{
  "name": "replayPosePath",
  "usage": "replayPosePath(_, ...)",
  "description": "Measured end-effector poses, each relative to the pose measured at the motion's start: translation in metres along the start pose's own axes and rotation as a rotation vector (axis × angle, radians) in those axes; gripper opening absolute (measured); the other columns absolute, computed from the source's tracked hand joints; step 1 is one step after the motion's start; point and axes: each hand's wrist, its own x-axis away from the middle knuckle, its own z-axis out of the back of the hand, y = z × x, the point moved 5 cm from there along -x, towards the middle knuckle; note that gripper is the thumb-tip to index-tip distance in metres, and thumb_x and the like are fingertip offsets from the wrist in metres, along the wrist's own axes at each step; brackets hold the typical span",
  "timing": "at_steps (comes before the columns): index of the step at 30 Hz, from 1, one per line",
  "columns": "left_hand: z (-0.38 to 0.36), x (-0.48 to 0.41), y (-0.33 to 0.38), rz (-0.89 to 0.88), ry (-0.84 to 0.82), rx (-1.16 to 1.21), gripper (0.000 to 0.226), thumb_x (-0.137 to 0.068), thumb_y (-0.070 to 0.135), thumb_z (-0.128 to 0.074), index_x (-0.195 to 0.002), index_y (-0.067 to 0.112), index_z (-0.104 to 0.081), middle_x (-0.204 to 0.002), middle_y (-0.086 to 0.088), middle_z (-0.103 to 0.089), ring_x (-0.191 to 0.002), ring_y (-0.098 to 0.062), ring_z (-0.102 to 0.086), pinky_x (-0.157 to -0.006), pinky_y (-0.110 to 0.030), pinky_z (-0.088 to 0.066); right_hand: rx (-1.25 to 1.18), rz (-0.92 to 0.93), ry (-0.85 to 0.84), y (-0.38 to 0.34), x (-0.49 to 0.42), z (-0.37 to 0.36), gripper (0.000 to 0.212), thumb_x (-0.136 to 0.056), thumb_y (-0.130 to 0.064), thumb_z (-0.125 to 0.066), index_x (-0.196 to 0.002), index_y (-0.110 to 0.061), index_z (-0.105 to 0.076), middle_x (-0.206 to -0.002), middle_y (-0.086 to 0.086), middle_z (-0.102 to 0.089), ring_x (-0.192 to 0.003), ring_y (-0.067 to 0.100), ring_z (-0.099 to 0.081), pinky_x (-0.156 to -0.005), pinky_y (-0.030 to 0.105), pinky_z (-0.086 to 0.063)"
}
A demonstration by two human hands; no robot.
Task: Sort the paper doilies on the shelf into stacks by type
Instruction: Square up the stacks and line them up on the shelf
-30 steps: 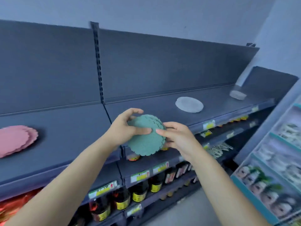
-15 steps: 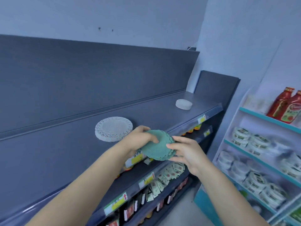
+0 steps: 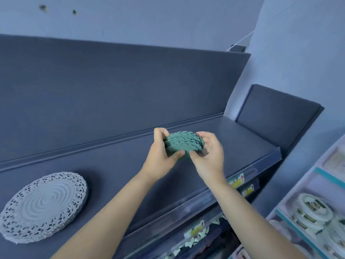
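The stack of teal-green scalloped paper doilies (image 3: pixel 183 144) shows rows of overlapping scallops, like scales. The stack of round white paper lace doilies (image 3: pixel 43 204) has concentric ripple rings at its centre and an openwork lattice border. The dark slate-blue metal shelf (image 3: pixel 130 176) is plain. Its rectangular paper price labels (image 3: pixel 236 181) are yellow and white with a red mark.

A pale blue wall (image 3: pixel 149 19), with two small dark marks (image 3: pixel 43 8) at upper left, rises behind a dark grey shop shelf (image 3: pixel 233 139) and its tall back panel (image 3: pixel 112 86). A matching end panel (image 3: pixel 276 116) closes the right side. Yellow price labels (image 3: pixel 236 181) sit on the front edge. A teal-edged rack (image 3: pixel 324 176) of round packs (image 3: pixel 311 208) stands far right.
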Motion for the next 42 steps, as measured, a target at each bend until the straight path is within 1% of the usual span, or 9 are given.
replayPosePath(4, -0.019, -0.004, -0.025, 0.228, 0.106, 0.114, 0.075, -0.071, 0.007, -0.079, -0.122, 0.027, -0.028, -0.112, -0.005, -0.053, -0.099, -0.015, -0.062, -0.087, -0.027, -0.053, -0.070, -0.007, -0.178, 0.040, -0.026, -0.019, 0.054, -0.068, 0.004, -0.055, -0.111, -0.028, -0.057, -0.108, -0.007, -0.063, -0.102, 0.008, -0.061, -0.087, 0.023, -0.050)
replayPosePath(15, -0.059, -0.008, -0.021, 0.377, 0.503, 0.365, 0.030, -0.091, 0.039, -0.054, -0.095, 0.011, -0.063, -0.099, -0.006, -0.069, -0.091, -0.016, -0.063, -0.088, -0.036, -0.045, -0.454, -0.291, -0.379, 0.072, -0.060, -0.030, 0.035, -0.098, -0.045, -0.042, -0.098, -0.020, -0.067, -0.098, -0.010, -0.070, -0.092, 0.005, -0.064, -0.084, 0.020, -0.049)
replayPosePath(21, -0.069, 0.004, -0.033, 0.476, 0.813, 0.216, 0.031, -0.098, 0.047, -0.036, -0.089, 0.025, -0.056, -0.107, 0.011, -0.054, -0.096, -0.006, -0.049, -0.086, -0.025, -0.033, -0.542, -0.532, -0.576, 0.089, -0.059, -0.033, 0.041, -0.068, -0.055, -0.070, -0.087, -0.018, -0.070, -0.108, 0.003, -0.071, -0.111, 0.021, -0.061, -0.106, 0.040, -0.040)
replayPosePath(31, -0.063, 0.005, -0.037, 0.450, 0.833, 0.133, 0.042, -0.100, 0.048, -0.029, -0.097, 0.016, -0.056, -0.092, 0.015, -0.054, -0.088, 0.000, -0.050, -0.082, -0.018, -0.038, -0.462, -0.297, -0.550, 0.081, -0.065, -0.036, 0.023, -0.095, -0.036, -0.053, -0.102, -0.017, -0.064, -0.091, -0.015, -0.064, -0.084, -0.008, -0.059, -0.076, 0.008, -0.043)
replayPosePath(34, -0.065, 0.003, -0.039, 0.462, 0.794, 0.166, 0.067, -0.086, 0.073, -0.028, -0.123, 0.024, -0.056, -0.126, 0.012, -0.058, -0.120, -0.002, -0.050, -0.109, -0.031, -0.034, -0.479, -0.282, -0.529, 0.081, -0.062, -0.038, 0.048, -0.095, -0.041, -0.051, -0.064, -0.006, -0.043, -0.066, 0.001, -0.041, -0.063, 0.014, -0.039, -0.064, 0.026, -0.033)
replayPosePath(37, -0.060, 0.002, -0.042, 0.409, 0.701, 0.183, 0.078, -0.073, 0.081, -0.044, -0.106, 0.011, -0.053, -0.106, 0.007, -0.063, -0.100, -0.010, -0.057, -0.100, -0.042, -0.041, -0.398, -0.233, -0.519, 0.076, -0.061, -0.035, 0.054, -0.097, -0.047, -0.042, -0.062, -0.011, -0.022, -0.064, 0.002, -0.023, -0.060, 0.014, -0.023, -0.058, 0.030, -0.020)
replayPosePath(40, -0.062, 0.001, -0.039, 0.322, 0.594, 0.204, 0.052, -0.073, 0.058, -0.059, -0.094, 0.013, -0.044, -0.093, 0.002, -0.060, -0.087, -0.011, -0.057, -0.084, -0.032, -0.043, -0.363, -0.277, -0.520, 0.074, -0.062, -0.029, 0.074, -0.096, -0.057, -0.030, -0.081, 0.012, -0.051, -0.074, -0.003, -0.035, -0.065, 0.030, -0.044, -0.066, 0.037, -0.039)
replayPosePath(41, -0.063, 0.002, -0.038, 0.297, 0.550, 0.213, 0.052, -0.072, 0.057, -0.058, -0.097, 0.013, -0.043, -0.095, 0.002, -0.060, -0.089, -0.011, -0.057, -0.084, -0.030, -0.043, -0.366, -0.318, -0.516, 0.075, -0.063, -0.028, 0.077, -0.097, -0.056, -0.027, -0.101, 0.015, -0.055, -0.118, 0.001, -0.037, -0.086, 0.037, -0.054, -0.081, 0.042, -0.044)
replayPosePath(42, -0.063, 0.003, -0.038, 0.283, 0.503, 0.204, 0.054, -0.072, 0.057, -0.058, -0.100, 0.013, -0.043, -0.098, 0.003, -0.060, -0.091, -0.010, -0.057, -0.085, -0.027, -0.044, -0.370, -0.367, -0.508, 0.078, -0.064, -0.026, 0.076, -0.098, -0.055, -0.025, -0.117, 0.015, -0.050, -0.116, 0.028, -0.057, -0.108, 0.036, -0.052, -0.095, 0.043, -0.040)
